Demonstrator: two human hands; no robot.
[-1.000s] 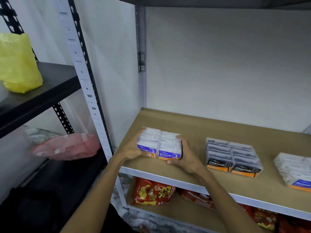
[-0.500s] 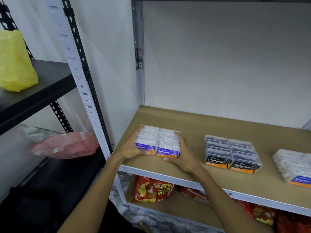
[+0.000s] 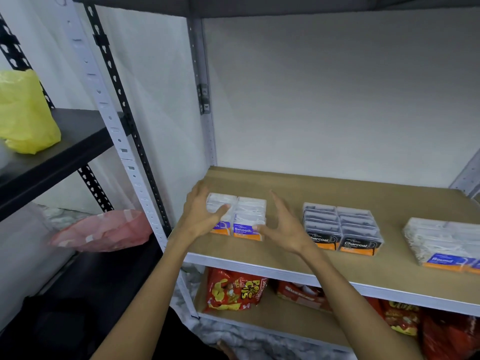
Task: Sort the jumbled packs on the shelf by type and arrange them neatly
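Note:
Two rows of clear "Smooth" packs (image 3: pixel 248 219) with purple and orange labels sit at the left of the brown shelf board (image 3: pixel 324 188). My left hand (image 3: pixel 201 213) rests against their left side, its thumb lying over the left row. My right hand (image 3: pixel 283 227) hovers just right of them with fingers spread, only the thumb tip near the front label. A block of black "Charcoal" packs (image 3: pixel 342 228) stands in the middle. White "Round" packs (image 3: pixel 446 242) lie at the right edge of view.
Red snack bags (image 3: pixel 235 291) fill the shelf below. A black rack to the left carries a yellow plastic bag (image 3: pixel 24 115) and, lower down, a pink bag (image 3: pixel 104 231). A white perforated upright (image 3: pixel 122 152) stands between the two racks.
Both hands clasped the Smooth packs before; now the right hand has come off and spread open, and the left has loosened. The packs sit a little further back on the shelf.

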